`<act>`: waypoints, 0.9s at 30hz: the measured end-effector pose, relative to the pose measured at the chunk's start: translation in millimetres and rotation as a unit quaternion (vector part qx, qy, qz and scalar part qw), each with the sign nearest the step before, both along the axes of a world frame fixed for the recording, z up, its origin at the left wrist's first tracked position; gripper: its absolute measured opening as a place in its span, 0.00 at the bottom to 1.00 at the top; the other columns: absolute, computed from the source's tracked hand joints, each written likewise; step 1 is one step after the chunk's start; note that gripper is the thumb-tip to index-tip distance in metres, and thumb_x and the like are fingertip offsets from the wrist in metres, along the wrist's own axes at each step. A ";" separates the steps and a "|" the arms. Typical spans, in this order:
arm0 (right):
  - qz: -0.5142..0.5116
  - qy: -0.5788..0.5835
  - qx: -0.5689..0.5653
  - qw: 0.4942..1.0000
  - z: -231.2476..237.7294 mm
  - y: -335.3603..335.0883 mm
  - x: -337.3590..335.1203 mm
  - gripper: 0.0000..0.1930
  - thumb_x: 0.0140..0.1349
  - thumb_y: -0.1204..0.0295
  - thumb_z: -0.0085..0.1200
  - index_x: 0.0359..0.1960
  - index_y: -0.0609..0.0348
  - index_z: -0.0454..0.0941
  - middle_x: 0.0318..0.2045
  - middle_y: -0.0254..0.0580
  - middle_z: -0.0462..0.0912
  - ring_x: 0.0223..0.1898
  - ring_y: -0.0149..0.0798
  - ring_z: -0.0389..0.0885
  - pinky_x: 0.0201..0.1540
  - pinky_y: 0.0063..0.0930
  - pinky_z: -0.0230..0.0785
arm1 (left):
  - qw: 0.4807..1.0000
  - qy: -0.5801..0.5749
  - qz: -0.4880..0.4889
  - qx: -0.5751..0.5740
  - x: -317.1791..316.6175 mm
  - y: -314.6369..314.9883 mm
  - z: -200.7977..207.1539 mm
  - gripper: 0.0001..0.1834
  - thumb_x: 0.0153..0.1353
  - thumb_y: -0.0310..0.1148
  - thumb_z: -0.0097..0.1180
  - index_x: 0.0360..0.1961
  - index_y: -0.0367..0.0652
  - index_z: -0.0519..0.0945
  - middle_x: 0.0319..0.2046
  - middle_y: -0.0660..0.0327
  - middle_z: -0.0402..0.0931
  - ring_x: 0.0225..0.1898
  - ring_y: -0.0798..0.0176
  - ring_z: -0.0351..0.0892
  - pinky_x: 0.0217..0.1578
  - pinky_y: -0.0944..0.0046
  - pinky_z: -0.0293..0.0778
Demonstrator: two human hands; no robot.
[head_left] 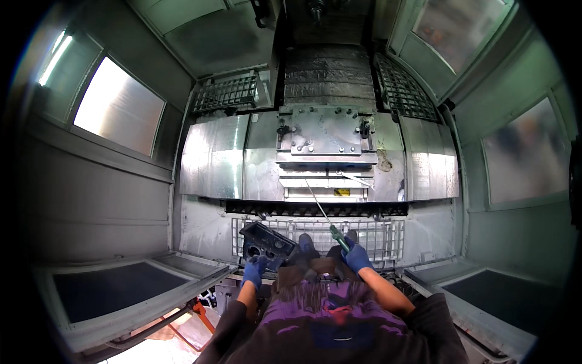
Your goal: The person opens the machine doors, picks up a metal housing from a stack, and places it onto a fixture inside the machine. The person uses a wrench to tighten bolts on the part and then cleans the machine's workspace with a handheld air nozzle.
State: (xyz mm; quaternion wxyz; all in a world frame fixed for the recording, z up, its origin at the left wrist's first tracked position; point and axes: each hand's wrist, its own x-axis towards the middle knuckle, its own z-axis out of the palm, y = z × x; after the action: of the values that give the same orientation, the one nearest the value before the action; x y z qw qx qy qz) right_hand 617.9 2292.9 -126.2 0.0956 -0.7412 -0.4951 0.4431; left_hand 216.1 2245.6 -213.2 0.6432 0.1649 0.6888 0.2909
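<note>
My right hand (pixel 357 258), in a blue glove, is closed around the green handle of a tool with a long thin metal rod (pixel 319 205). The rod points forward and left, its tip over the front of the machine table (pixel 264 161). My left hand (pixel 254 270), also gloved in blue, grips the near edge of a black box (pixel 267 239) with round openings inside. A wrench (pixel 356 179) lies slanted on the table's front rails. Behind it a flat metal plate (pixel 327 130) is held down with bolts and clamps.
Around me are the machine's walls, with a left window (pixel 119 106) and a right window (pixel 524 151). Metal grating (pixel 388 242) lies by my feet. Open door panels stand at both sides. A spindle (pixel 316 11) hangs at the far end.
</note>
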 end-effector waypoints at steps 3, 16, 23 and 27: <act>-0.005 -0.032 0.022 0.999 -20.1 -21.3 -11.0 0.25 0.55 0.62 0.51 0.57 0.45 0.71 0.45 0.55 0.78 0.45 0.58 0.77 0.48 0.45 0.70 | 0.998 -0.003 -0.015 -0.066 -58.1 -13.1 -36.9 0.12 0.57 0.40 0.53 0.36 0.43 0.78 0.33 0.59 0.79 0.32 0.63 0.78 0.31 0.62 0.72; -0.093 -0.037 0.027 0.995 0.7 -2.2 -57.4 0.24 0.55 0.61 0.51 0.56 0.45 0.71 0.41 0.56 0.79 0.42 0.58 0.77 0.45 0.45 0.70 | 0.999 -0.040 0.018 0.015 -49.8 38.3 -3.4 0.12 0.64 0.40 0.47 0.37 0.44 0.77 0.31 0.61 0.80 0.28 0.63 0.79 0.27 0.65 0.73; -0.090 -0.046 0.038 0.994 4.0 -13.7 -56.8 0.23 0.55 0.63 0.51 0.55 0.45 0.72 0.41 0.56 0.79 0.44 0.57 0.77 0.46 0.45 0.70 | 0.992 0.002 -0.103 0.072 -39.4 47.0 11.9 0.12 0.62 0.39 0.48 0.32 0.44 0.79 0.27 0.60 0.80 0.27 0.63 0.79 0.27 0.63 0.74; -0.129 -0.067 0.027 0.989 2.9 -38.9 -46.1 0.22 0.55 0.63 0.51 0.54 0.46 0.73 0.42 0.55 0.79 0.44 0.56 0.77 0.47 0.43 0.70 | 0.865 0.238 -0.423 0.124 -28.5 55.7 31.2 0.13 0.63 0.39 0.47 0.28 0.45 0.80 0.23 0.59 0.79 0.25 0.62 0.78 0.25 0.62 0.72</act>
State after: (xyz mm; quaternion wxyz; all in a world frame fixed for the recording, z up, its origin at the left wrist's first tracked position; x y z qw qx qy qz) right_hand 571.8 2254.0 -123.3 0.1381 -0.8243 -0.4123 0.3626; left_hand 187.6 2301.3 -182.0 0.4955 0.5832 0.6432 0.0255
